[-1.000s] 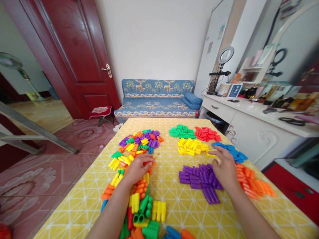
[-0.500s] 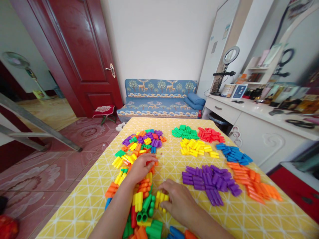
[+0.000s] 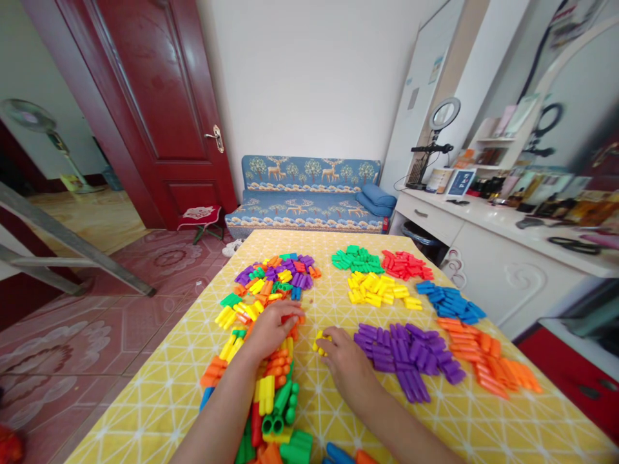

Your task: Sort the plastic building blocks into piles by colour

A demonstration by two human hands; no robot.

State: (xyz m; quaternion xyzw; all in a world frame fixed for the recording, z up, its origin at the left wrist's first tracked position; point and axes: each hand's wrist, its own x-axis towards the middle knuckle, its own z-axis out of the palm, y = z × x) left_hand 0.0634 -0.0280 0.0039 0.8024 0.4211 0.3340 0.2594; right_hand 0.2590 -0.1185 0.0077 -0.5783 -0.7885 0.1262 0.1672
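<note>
Held a small yellow plastic peg block [image 3: 318,342] pinched at the tips of the right hand [image 3: 345,366], fingers [image 3: 333,336] curled close around it, with only the block's far end showing past them. Could not tell its long axis for sure, though seemed to point away and slightly leftward. Had it low over the yellow patterned cloth worktop [image 3: 333,303], on or just above the cloth, in the bare strip between the mixed heap of many-coloured blocks [image 3: 275,277] on the left and the sorted heaps on the right. Found the heap of yellow blocks [image 3: 377,289] ahead and to the right of those fingers, well apart from the held block, and the heap of purple blocks [image 3: 406,351] just beside the right hand on its right side. Rested the left hand [image 3: 268,330] on the near run of the mixed heap, fingers [image 3: 285,310] loosely bent and laid over red and orange pieces; could not tell whether anything was truly gripped there. Placed the right hand nearer to the sorted yellow heap than the left. Farther out, saw a heap of green blocks [image 3: 355,258] and a heap of red blocks [image 3: 403,264] toward the far edge, then a heap of blue blocks [image 3: 449,301] and a heap of orange blocks [image 3: 483,357] along the right side.
</note>
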